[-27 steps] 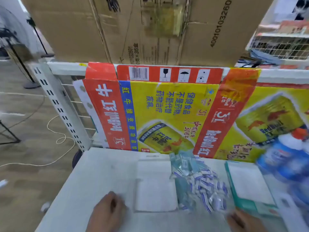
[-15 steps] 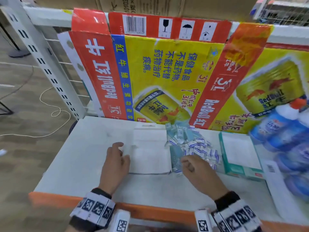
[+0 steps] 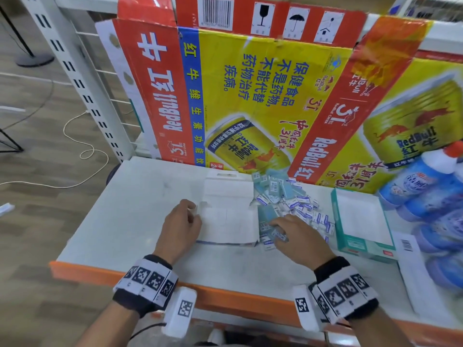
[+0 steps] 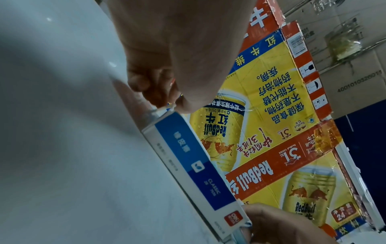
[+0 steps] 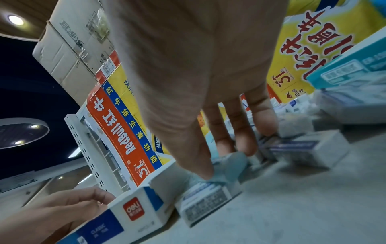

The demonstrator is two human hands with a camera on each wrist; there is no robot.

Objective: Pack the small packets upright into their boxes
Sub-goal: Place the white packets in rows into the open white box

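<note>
A white open box (image 3: 228, 216) with a blue side (image 4: 188, 158) lies flat mid-table, its lid folded back. My left hand (image 3: 193, 211) pinches the small flap at its left edge; the left wrist view shows that hand (image 4: 165, 102) closed on the corner. A heap of small blue-and-white packets (image 3: 300, 206) lies just right of the box. My right hand (image 3: 274, 227) reaches into the near end of the heap, thumb and fingers pinching a pale blue packet (image 5: 229, 163). More packets (image 5: 204, 201) lie against the box's end (image 5: 133, 209). A teal open box (image 3: 360, 221) sits further right.
A Red Bull carton sheet (image 3: 250, 96) stands as a wall along the back. Blue bottles (image 3: 426, 191) crowd the right side, with a white barcoded pack (image 3: 411, 259) in front of them. The table's orange front edge (image 3: 225, 294) runs near my wrists. A shelf upright (image 3: 75, 71) stands left.
Both hands moved forward from the table's front edge. The left went to the white box's left flap and the right into the packet heap. The view tilted down.
</note>
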